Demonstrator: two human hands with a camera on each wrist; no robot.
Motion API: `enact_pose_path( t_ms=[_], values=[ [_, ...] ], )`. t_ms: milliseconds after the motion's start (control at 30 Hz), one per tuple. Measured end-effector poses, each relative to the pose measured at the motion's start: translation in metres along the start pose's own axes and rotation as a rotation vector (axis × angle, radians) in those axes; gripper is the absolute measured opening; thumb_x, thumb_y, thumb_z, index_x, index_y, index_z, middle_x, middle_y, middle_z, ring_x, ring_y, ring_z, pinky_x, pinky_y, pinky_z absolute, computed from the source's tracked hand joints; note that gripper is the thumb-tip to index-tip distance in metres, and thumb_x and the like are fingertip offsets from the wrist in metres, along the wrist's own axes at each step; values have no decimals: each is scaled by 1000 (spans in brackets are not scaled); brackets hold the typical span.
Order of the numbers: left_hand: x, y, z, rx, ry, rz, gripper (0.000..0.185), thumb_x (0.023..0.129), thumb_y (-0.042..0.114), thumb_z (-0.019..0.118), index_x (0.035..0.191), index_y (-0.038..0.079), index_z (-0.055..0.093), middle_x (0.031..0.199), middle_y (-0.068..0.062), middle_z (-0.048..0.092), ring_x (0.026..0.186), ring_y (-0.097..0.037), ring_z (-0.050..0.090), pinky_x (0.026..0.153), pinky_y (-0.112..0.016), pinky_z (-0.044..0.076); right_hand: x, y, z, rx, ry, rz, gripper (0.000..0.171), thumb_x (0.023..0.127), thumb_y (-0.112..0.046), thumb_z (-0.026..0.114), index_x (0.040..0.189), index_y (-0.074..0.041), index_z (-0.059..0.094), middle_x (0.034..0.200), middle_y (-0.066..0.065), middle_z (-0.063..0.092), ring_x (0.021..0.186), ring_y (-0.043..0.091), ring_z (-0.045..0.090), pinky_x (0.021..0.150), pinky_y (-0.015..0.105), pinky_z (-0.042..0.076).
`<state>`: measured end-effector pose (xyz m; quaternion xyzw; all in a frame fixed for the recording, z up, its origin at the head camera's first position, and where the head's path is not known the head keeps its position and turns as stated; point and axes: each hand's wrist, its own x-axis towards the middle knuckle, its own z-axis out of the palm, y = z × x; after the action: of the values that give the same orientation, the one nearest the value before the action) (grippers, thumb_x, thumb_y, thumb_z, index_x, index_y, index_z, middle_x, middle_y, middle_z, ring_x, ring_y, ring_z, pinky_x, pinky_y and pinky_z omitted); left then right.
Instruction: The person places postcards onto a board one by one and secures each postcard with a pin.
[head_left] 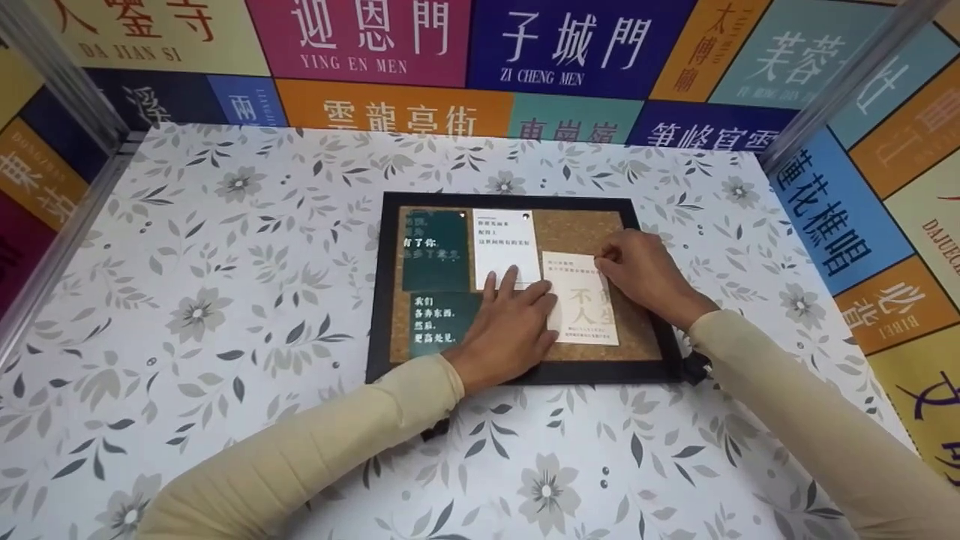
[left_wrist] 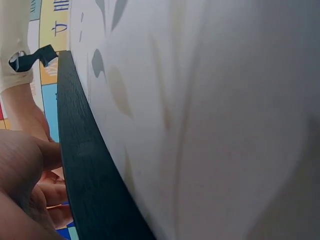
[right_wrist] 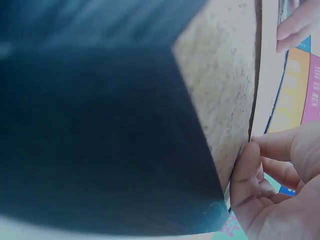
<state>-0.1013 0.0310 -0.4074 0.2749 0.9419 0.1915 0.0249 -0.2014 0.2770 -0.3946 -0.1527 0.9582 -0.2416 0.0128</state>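
A black-framed cork board (head_left: pixel 581 225) lies flat on the table, bearing several printed cards. My left hand (head_left: pixel 510 330) rests on it with fingers spread, touching the lower part of a white card (head_left: pixel 506 259) and the left edge of a cream card (head_left: pixel 581 315). At the cream card's upper right corner, my right hand (head_left: pixel 645 270) pinches with thumb and forefinger (right_wrist: pixel 245 165). Whether a small pin is between those fingertips is hidden. A dark green card (head_left: pixel 435 266) sits at the board's upper left; another green card (head_left: pixel 435 319) below it is partly covered by my left hand.
White cloth with grey flowers and leaves covers the table (head_left: pixel 262 300). Coloured panels with large lettering (head_left: pixel 375 45) stand behind and at both sides. Metal posts (head_left: pixel 847 82) rise at the back corners. The board's raised black frame (left_wrist: pixel 90 140) borders the cork.
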Motion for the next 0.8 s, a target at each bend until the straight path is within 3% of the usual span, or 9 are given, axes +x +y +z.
enact_pose_path(
  t_ms=[300, 533, 800],
  values=[
    [3, -1, 2, 23, -28, 8, 51, 115, 34, 59, 159, 9, 57, 174, -9, 44, 163, -53, 25, 131, -67, 21, 3, 6, -4, -50, -31, 0, 14, 104, -9, 72, 108, 4, 78, 107, 25, 73, 101, 41, 69, 89, 57, 55],
    [4, -7, 0, 17, -29, 0, 51, 115, 34, 58, 159, 9, 57, 175, -10, 41, 163, -53, 23, 131, -69, 22, 3, 9, 3, -101, -18, -53, 14, 105, -8, 70, 111, 3, 77, 109, 22, 72, 101, 37, 68, 89, 55, 56],
    [5, -20, -19, 85, 29, -69, 58, 116, 41, 55, 166, 12, 49, 176, -17, 37, 163, -55, 21, 126, -78, 21, -3, 8, -1, -98, 29, -82, 17, 106, -11, 70, 112, 3, 77, 109, 21, 72, 99, 37, 69, 87, 55, 56]
  ],
)
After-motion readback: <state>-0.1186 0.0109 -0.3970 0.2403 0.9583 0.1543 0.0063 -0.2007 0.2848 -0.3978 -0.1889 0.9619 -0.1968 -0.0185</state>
